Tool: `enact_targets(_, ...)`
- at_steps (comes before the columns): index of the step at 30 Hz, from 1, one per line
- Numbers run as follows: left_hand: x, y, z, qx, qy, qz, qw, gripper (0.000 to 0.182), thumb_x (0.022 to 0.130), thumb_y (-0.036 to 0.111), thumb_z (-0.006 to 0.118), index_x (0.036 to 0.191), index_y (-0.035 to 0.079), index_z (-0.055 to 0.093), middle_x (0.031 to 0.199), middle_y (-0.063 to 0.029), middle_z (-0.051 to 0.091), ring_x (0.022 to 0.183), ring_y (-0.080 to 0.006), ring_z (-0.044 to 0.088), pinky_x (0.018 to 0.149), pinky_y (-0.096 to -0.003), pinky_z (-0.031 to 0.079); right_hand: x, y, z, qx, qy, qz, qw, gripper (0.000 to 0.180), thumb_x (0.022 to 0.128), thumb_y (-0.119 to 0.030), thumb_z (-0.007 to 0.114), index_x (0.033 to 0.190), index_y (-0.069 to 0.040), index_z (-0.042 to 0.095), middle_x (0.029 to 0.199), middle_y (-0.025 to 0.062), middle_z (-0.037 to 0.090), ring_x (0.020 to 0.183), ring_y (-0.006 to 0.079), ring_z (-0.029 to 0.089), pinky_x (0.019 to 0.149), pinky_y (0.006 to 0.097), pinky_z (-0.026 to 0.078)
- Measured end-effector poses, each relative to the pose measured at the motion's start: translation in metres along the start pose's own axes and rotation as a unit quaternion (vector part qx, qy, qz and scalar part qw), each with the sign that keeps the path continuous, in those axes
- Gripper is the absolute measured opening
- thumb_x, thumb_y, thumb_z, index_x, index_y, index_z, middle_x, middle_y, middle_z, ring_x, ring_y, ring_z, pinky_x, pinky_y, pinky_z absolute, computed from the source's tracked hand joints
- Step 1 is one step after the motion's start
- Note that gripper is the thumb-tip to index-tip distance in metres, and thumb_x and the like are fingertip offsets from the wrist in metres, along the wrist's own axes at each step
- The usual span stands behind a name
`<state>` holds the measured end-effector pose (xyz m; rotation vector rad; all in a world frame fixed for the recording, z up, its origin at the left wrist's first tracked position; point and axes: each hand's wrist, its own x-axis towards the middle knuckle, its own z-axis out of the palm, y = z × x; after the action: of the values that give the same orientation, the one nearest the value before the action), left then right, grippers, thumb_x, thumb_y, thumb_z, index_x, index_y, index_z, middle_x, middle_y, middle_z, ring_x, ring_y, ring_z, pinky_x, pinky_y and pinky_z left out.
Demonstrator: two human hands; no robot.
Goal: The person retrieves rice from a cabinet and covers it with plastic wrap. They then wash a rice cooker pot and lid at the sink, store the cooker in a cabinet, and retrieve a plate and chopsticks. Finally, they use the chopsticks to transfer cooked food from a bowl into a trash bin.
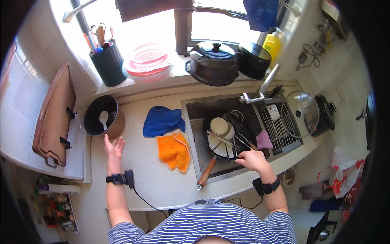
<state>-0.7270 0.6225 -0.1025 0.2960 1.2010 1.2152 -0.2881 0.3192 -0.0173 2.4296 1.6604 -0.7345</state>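
My left hand (114, 148) is palm up with its fingers apart, just in front of a deep pot (118, 122) with a dark inside. A white spoon (104, 118) rests in that pot. Over the front part of the sink (195, 146) is my right hand (253, 160), its fingers curled close to a wooden utensil handle (252, 145); whether they touch it is unclear. Below lies a frying pan with a wooden handle (207, 171). Stacked in it are a cream bowl (219, 125), a white plate (214, 145) and several chopsticks (227, 141).
A blue cloth (164, 121) and an orange cloth (174, 152) lie left of the sink. Its faucet (259, 95) reaches over the basin. A pink cloth (264, 140) hangs on the divider beside a drain rack (281, 134). A glass lid (301, 114) stands right; a lidded pot (213, 62) sits behind.
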Motion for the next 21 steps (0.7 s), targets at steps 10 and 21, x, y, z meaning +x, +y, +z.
enact_targets(10, -0.131, -0.031, 0.163, 0.287, -0.314, 0.115, 0.898, 0.032, 0.090, 0.031, 0.050, 0.111, 0.007, 0.055, 0.084, -0.0036, 0.061, 0.068, -0.0104, 0.058, 0.067, -0.0267, 0.050, -0.021, 0.033, -0.137, -0.011, 0.216, -0.088, 0.972, 0.021, 0.074, -0.027, 0.065, 0.068, -0.008, 0.060, 0.066, 0.0095, 0.061, 0.065, 0.0274, 0.060, 0.056, 0.0365, 0.047)
enact_targets(21, -0.062, -0.183, 0.325, 0.090, -0.130, -0.155, 0.975, 0.078, 0.070, 0.065, 0.057, 0.122, 0.011, 0.038, 0.112, -0.0081, 0.047, 0.092, -0.0223, 0.051, 0.088, -0.0472, 0.040, 0.166, -0.014, -0.308, -0.149, 0.259, -0.135, 0.945, 0.034, 0.079, -0.043, 0.057, 0.090, -0.012, 0.064, 0.087, 0.0096, 0.065, 0.086, 0.0256, 0.061, 0.075, 0.0353, 0.047)
